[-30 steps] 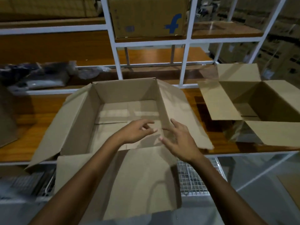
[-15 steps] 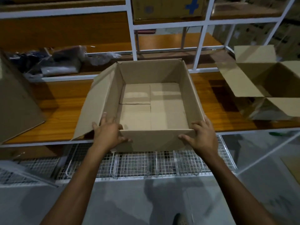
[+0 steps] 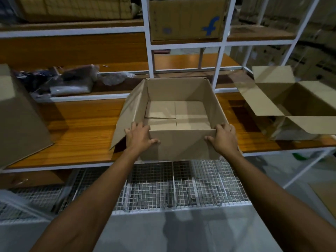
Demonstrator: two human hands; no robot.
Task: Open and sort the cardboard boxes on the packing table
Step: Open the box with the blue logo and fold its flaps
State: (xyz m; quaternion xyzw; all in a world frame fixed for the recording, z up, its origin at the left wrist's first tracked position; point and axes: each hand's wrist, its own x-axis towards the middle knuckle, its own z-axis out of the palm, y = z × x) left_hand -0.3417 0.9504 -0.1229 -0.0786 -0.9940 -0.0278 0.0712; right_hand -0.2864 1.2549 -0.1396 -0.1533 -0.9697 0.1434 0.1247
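An open, empty cardboard box (image 3: 180,144) sits at the front edge of the wooden packing table (image 3: 76,135), its near wall overhanging the edge. Its left flap hangs outward and down. My left hand (image 3: 140,137) grips the box's near left corner, fingers wrapped on the front wall. My right hand (image 3: 222,138) grips the near right corner the same way. A second open box (image 3: 298,104) with spread flaps stands on the table to the right. A third cardboard box (image 3: 20,120) leans at the far left.
A white metal shelf frame (image 3: 148,51) rises behind the table, holding a printed carton (image 3: 185,19) above. Dark plastic-wrapped packets (image 3: 69,82) lie on the back ledge at left. Wire mesh baskets (image 3: 181,188) sit under the table. Grey floor lies below.
One second ago my hands were folding the near flap inside the box. Now both hands grip the near corners, and the box sits slightly nearer me than half a second ago.
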